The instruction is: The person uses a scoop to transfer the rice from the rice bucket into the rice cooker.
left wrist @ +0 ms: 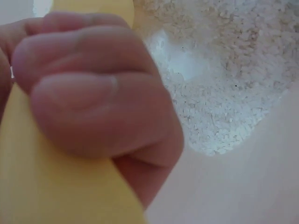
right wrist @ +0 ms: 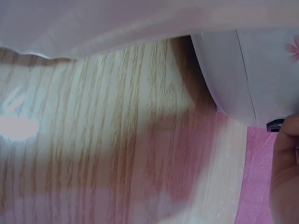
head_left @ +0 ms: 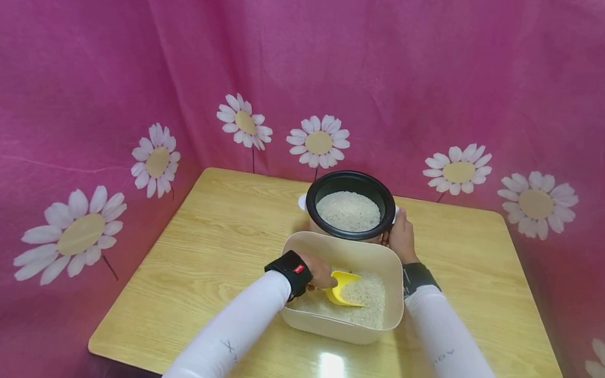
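Note:
My left hand (head_left: 319,272) grips the handle of a yellow scoop (head_left: 341,277) inside a cream plastic bin (head_left: 350,254). Rice grains lie in the scoop, with loose rice (head_left: 373,303) around it. Up close in the left wrist view, curled fingers (left wrist: 103,107) wrap the yellow handle, beside rice (left wrist: 233,70) and the pale bin wall. Behind the bin stands a rice cooker without a lid, its black rim (head_left: 350,235) around more white rice (head_left: 349,210). My right hand (head_left: 402,236) holds the cooker's right side handle; its fingertips are partly hidden.
The bin and cooker stand close together on a wooden table (head_left: 220,247). A pink curtain (head_left: 386,75) with daisies hangs along the table's back and sides. In the right wrist view, the pale cooker body (right wrist: 229,74) has a pink flower print.

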Tool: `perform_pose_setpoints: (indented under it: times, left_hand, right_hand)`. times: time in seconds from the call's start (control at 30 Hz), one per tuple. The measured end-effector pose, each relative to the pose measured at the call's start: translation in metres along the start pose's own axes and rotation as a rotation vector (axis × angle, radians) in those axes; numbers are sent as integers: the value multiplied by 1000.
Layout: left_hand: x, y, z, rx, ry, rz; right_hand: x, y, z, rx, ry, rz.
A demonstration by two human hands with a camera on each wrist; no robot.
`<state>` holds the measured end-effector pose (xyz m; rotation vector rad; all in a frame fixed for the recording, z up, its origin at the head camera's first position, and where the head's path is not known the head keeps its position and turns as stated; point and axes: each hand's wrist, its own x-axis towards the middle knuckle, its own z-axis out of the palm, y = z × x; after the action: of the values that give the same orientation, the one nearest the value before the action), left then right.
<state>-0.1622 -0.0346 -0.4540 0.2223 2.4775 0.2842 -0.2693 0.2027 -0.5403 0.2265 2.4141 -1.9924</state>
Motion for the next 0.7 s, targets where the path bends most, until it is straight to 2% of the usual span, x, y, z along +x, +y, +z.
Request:
perform_pose_setpoints:
  times: [0.17,0.4,0.6,0.7]
  left_hand:
    - [-6,1,-2,27,54,34]
    - [-6,3,0,94,85,76]
    - [-7,3,-3,167,157,54]
    - [-6,3,-5,183,149,49]
  right_hand:
    - [0,1,-1,5,-14,-2]
    - [-5,3,-3,-12,-4,3]
    - [-5,0,0,24,-20,-6]
    - [-3,-1,0,19,-23,-13]
